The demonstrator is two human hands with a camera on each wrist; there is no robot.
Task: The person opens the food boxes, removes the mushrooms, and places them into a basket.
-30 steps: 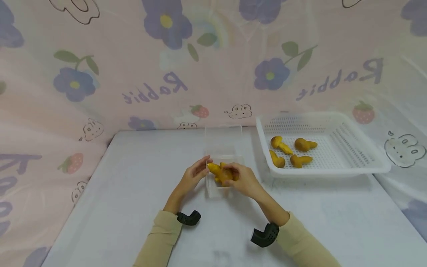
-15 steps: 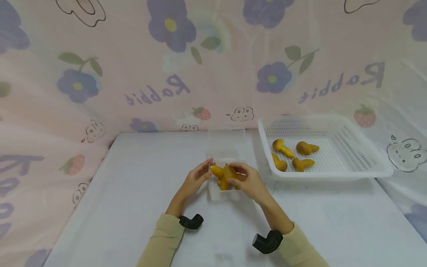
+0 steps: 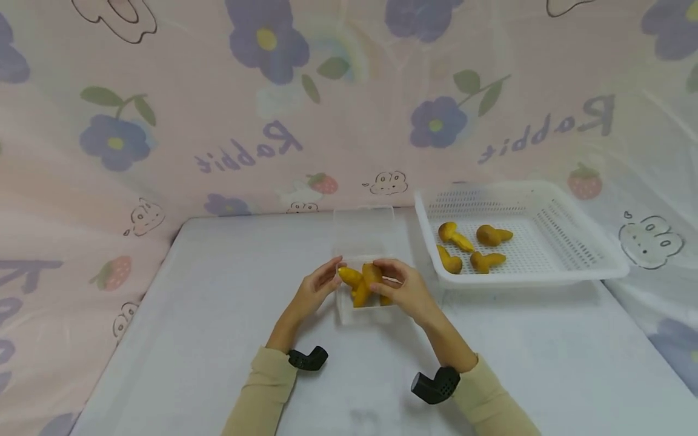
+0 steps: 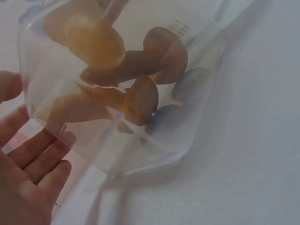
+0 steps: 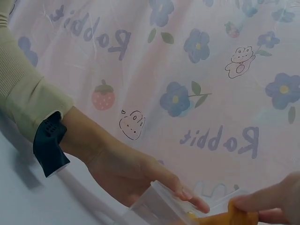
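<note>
A clear plastic box (image 3: 346, 316) stands mid-table with its see-through lid (image 3: 363, 231) tipped back. Several yellow-brown mushrooms (image 4: 140, 101) lie inside, seen through the box wall in the left wrist view. My right hand (image 3: 410, 293) pinches one mushroom (image 3: 372, 276) by its brown cap between thumb and fingers, over the box, stem pointing down toward me. Another mushroom's yellow tip (image 3: 349, 275) sticks up near the left rim. My left hand (image 3: 315, 290) rests its loosely extended fingers against the box's left side.
To the right at the back stands a white perforated basket (image 3: 567, 242) with several more mushrooms (image 3: 491, 235) in its left part. Behind the white table (image 3: 245, 254) hangs a patterned curtain (image 3: 349, 145). Both wrists wear black camera mounts (image 3: 435, 386).
The mushroom in my right hand has turned, so its cap now sits higher and its stem shows below. My left hand stays at the box's left side.
</note>
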